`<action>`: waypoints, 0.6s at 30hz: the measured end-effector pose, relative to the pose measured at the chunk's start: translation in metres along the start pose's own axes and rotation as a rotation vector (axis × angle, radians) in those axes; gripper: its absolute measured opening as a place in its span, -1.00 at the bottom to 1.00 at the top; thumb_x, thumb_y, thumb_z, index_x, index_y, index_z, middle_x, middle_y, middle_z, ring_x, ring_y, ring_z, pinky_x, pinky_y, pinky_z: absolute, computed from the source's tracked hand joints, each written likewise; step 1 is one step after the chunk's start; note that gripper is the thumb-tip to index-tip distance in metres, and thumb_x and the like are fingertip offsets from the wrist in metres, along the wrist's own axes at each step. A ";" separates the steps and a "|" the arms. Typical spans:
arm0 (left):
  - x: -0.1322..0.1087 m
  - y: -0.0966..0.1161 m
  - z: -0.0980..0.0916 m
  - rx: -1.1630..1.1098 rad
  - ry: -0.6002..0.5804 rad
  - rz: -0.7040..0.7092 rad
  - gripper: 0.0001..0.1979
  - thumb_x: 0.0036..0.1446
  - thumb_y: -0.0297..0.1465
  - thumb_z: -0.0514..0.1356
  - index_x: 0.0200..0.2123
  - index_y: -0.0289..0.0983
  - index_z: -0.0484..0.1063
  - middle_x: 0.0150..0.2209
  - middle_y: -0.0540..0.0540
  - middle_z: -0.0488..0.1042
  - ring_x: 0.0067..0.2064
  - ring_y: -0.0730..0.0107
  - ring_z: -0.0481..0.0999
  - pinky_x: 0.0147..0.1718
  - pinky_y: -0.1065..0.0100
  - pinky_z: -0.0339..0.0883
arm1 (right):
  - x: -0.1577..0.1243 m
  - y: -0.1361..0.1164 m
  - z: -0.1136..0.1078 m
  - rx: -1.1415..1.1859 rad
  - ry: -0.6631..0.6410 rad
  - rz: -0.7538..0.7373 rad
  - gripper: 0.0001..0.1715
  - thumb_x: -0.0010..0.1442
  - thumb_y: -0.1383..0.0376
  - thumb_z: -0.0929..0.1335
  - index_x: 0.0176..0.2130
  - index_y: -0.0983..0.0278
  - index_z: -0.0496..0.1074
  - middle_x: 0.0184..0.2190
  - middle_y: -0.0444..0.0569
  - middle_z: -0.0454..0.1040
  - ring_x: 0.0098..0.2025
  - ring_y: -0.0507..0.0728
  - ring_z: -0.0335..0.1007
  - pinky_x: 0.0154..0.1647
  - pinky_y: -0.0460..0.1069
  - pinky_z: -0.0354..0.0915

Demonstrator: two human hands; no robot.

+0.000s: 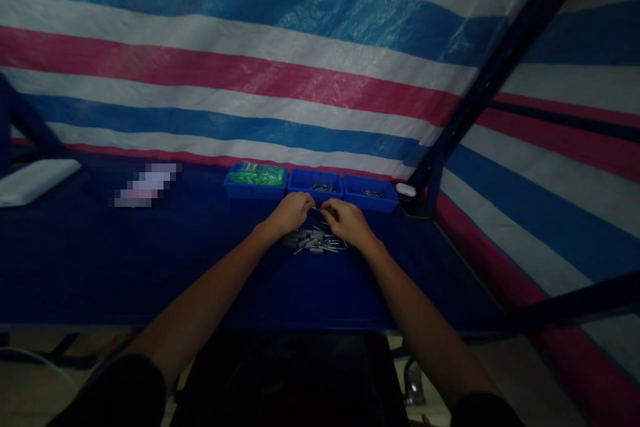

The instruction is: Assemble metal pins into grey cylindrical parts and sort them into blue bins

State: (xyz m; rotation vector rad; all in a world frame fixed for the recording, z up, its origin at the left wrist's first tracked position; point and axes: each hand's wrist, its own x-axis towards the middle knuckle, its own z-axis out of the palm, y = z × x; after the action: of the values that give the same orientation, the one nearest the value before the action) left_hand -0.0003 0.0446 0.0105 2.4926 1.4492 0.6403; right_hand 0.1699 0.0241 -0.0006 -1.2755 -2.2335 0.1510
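Note:
Both my hands meet over a small heap of grey metal pins and cylinders (pixel 313 242) on the dark blue table (pixel 150 260). My left hand (pixel 291 211) is curled, its fingertips pinched on a thin metal piece (pixel 317 209). Facing it, my right hand (pixel 346 221) has its fingers closed on the other end of the same piece. Just beyond the hands stand three blue trays in a row: the left one (pixel 255 181) holds green parts, the middle one (pixel 315 184) and the right one (pixel 371 193) hold a few small metal parts.
A white flat object (pixel 33 180) lies at the table's far left, and a pale blurred item (pixel 145 184) sits left of the trays. A small white thing (pixel 406 190) rests by the right tray. Striped tarpaulin (pixel 300 67) and dark frame bars (pixel 480 87) enclose the table.

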 end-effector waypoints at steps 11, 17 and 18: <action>-0.002 0.006 0.006 -0.214 0.163 0.035 -0.83 0.09 -0.52 0.05 -0.24 -0.28 0.36 -0.55 0.04 0.38 -0.43 0.41 0.37 -0.33 0.38 0.22 | 0.001 -0.004 -0.003 -0.149 0.092 0.012 -0.86 0.17 0.37 0.21 -0.33 0.26 0.34 -0.37 -0.05 0.44 -0.34 0.07 0.34 -0.33 -0.08 0.13; -0.002 0.003 0.005 -0.098 0.187 0.096 -0.82 0.08 -0.52 0.04 -0.33 -0.25 0.44 -0.43 -0.04 0.46 -0.34 0.35 0.35 -0.29 0.33 0.22 | 0.001 -0.004 -0.005 -0.139 0.098 -0.006 -0.86 0.16 0.37 0.21 -0.34 0.26 0.34 -0.39 -0.07 0.43 -0.35 0.06 0.33 -0.34 -0.09 0.12; -0.002 0.002 0.005 -0.082 0.191 0.094 -0.81 0.08 -0.52 0.04 -0.32 -0.26 0.44 -0.42 -0.05 0.47 -0.34 0.34 0.36 -0.29 0.33 0.22 | 0.001 -0.003 -0.005 -0.139 0.113 0.005 -0.86 0.17 0.36 0.21 -0.34 0.26 0.34 -0.39 -0.07 0.44 -0.36 0.06 0.33 -0.35 -0.09 0.11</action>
State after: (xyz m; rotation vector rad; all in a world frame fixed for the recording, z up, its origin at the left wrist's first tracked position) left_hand 0.0032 0.0418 0.0061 2.5050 1.3414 0.9586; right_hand 0.1695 0.0224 0.0052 -1.3282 -2.1754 -0.0745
